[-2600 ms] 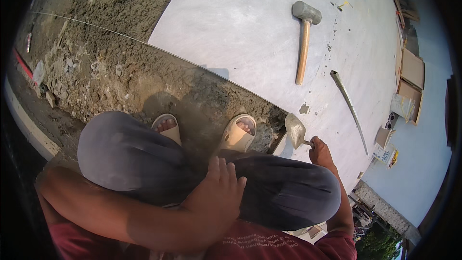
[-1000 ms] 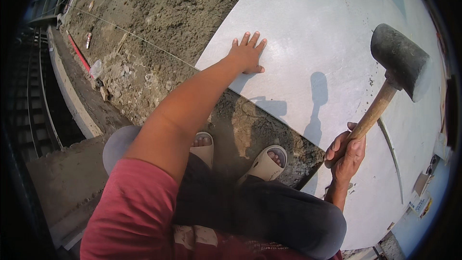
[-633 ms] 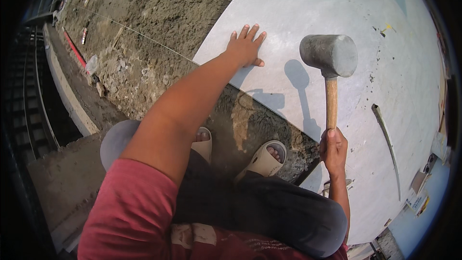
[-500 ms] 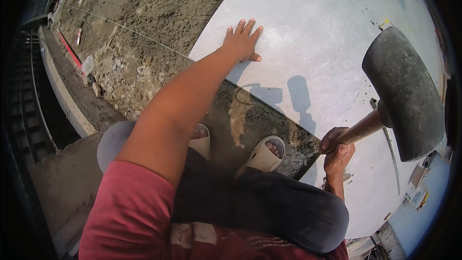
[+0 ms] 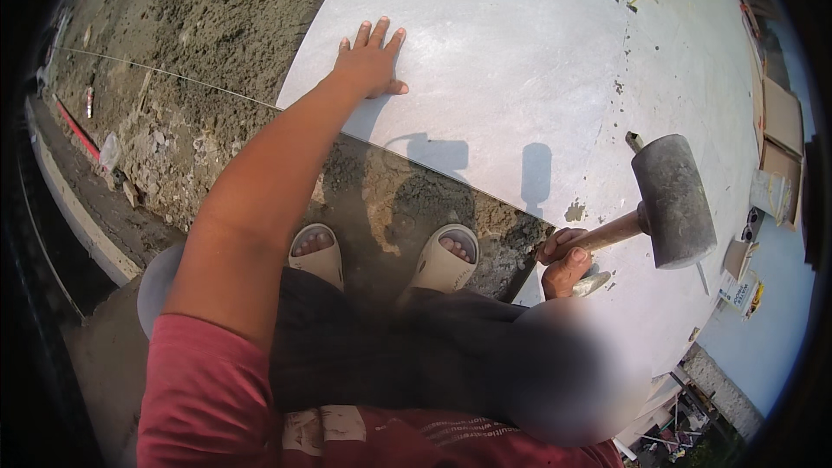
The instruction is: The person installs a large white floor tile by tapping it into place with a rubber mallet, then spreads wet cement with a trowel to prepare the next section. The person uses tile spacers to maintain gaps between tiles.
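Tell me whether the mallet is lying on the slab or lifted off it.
Lifted. The right hand grips the wooden handle, and the mallet head hangs above the pale slab, its shadow cast apart to the left.

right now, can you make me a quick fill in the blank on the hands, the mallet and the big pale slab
1. The left hand lies ____ on the large pale grey slab.
2. The right hand grips the dark-headed mallet by its ____ handle.
3. The mallet's head hangs ____ the slab, not touching it.
4. Both feet wear pale ____.

Missing words: flat; wooden; above; sandals
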Demonstrator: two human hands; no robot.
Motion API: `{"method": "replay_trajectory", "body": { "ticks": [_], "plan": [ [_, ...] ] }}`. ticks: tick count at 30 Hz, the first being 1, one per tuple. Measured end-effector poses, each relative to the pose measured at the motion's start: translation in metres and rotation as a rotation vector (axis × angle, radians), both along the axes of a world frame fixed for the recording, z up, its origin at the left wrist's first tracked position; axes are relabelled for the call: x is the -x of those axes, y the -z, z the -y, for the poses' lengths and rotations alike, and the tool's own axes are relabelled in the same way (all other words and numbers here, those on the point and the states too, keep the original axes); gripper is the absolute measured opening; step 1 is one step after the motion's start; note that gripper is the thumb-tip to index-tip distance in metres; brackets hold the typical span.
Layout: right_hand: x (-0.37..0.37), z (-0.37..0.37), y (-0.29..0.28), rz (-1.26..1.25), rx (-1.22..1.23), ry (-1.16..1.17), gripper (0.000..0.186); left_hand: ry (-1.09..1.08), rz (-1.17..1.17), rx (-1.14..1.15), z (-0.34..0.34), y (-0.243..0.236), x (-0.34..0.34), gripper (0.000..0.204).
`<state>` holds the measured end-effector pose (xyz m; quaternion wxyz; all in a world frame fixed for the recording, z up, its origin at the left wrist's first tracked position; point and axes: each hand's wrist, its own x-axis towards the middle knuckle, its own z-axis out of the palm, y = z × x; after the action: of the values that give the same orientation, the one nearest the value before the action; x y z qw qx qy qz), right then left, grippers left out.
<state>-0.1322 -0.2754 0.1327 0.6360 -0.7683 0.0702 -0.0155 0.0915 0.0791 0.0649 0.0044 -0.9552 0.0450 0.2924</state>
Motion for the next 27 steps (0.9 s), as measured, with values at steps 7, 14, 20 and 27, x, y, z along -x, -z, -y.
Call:
{"method": "replay_trajectory", "body": {
  "ticks": [7,14,20,27],
  "plan": [
    [0.003,0.041,-0.013,-0.169,0.169,0.242,0.055,-0.013,-0.006,-0.023,0.003,-0.002,0.001,0.105],
    [0.003,0.018,0.02,-0.462,0.417,0.036,0.054,-0.006,-0.017,-0.005,-0.001,0.003,-0.005,0.103],
    [-0.097,0.009,-0.046,-0.258,0.097,0.009,0.057,-0.037,-0.071,0.192,0.054,-0.013,0.036,0.112],
    [-0.18,-0.089,-0.042,0.24,-0.141,-0.185,0.061,-0.116,0.012,0.254,0.079,0.017,0.053,0.119]
  ]
}}
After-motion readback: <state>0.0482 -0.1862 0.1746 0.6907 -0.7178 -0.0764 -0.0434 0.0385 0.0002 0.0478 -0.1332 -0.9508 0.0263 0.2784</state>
